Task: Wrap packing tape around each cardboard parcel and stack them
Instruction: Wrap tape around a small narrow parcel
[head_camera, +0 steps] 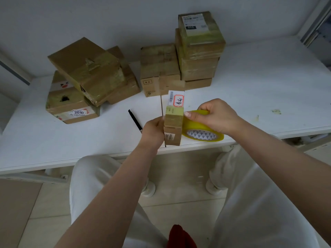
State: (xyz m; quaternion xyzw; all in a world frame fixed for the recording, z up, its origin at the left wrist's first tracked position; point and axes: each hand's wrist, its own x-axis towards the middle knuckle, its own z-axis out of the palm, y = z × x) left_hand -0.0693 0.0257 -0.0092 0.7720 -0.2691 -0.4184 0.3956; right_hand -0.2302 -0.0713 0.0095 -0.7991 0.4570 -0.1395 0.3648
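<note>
One narrow parcel [174, 122] held upright between two hands, left hand [154, 130] and right hand [215, 116]; one roll of yellow tape [202, 128]; one black pen [135, 120]; two groups of parcels, far left [86, 81] and far right [186, 56], exact count unclear.

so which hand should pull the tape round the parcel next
Probably the right hand: it already grips the yellow tape roll pressed against the thin parcel. The left hand holds that parcel upright and should just steady it.
</note>
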